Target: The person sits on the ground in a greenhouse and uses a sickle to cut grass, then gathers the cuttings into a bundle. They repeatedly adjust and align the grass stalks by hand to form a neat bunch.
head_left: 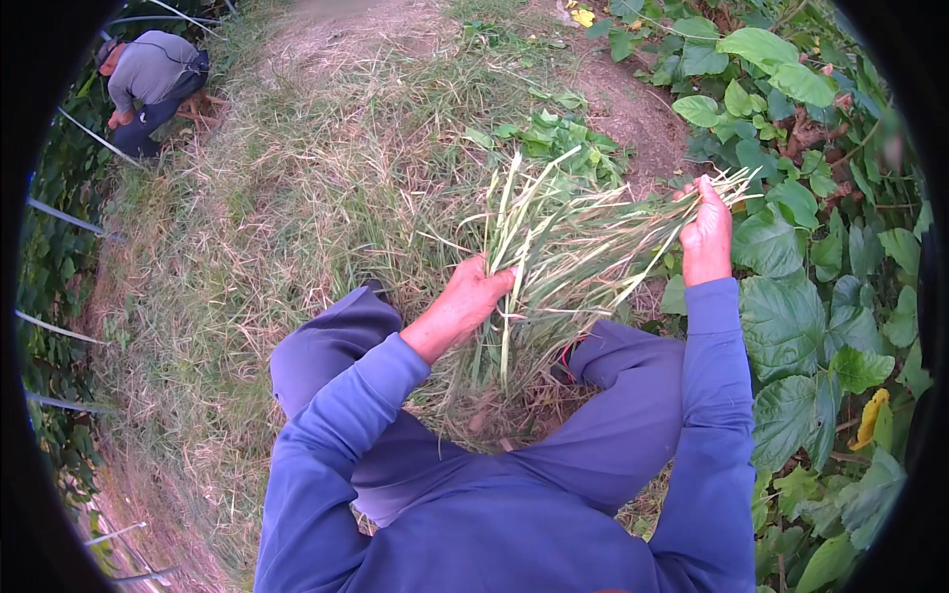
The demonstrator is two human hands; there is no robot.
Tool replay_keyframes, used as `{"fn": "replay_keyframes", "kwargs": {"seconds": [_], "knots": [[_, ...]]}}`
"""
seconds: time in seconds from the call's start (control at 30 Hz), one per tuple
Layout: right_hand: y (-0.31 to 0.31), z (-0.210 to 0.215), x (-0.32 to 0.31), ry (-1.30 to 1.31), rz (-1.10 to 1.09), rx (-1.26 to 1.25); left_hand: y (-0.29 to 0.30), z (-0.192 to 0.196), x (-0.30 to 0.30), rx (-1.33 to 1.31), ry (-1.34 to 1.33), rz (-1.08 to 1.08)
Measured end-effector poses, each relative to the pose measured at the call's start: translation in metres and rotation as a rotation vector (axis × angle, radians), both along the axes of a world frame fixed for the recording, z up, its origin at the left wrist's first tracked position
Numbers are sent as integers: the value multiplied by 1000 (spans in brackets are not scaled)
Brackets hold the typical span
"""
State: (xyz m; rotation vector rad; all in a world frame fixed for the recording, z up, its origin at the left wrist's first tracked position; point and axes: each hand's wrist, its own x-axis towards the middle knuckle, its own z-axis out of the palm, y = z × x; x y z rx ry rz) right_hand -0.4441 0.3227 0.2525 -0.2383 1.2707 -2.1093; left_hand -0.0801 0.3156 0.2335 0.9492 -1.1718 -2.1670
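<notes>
Gripping grass (583, 247) with our left hand (465, 303) and, nearer the vine (784, 318), right hand (707, 237), we judge it light, bendy, best held by its ends.

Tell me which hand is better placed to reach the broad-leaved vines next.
Probably the right hand: it grips long grass close beside the broad-leaved vines. The left hand, also gripping the grass, is farther away. Neither is free.

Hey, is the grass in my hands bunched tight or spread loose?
Mostly spread: the grass fans out between your left hand and right hand.
</notes>
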Motion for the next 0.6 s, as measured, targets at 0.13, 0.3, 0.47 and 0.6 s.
{"fn": "replay_keyframes", "kwargs": {"seconds": [0.13, 0.3, 0.47, 0.6], "knots": [[8, -4, -16, -28, -6, -14, -10, -3, 7, -16, -35, 69], [14, 1, -24, -10, -88, -49, -26, -6, 16, -41, -42, 229], [27, 3, -47, 69, -225, -65, -52, -19, 40, -44, -34, 507], [29, 10, -41, 130, -273, -16, -69, -4, 63, -55, -45, 693]]}}
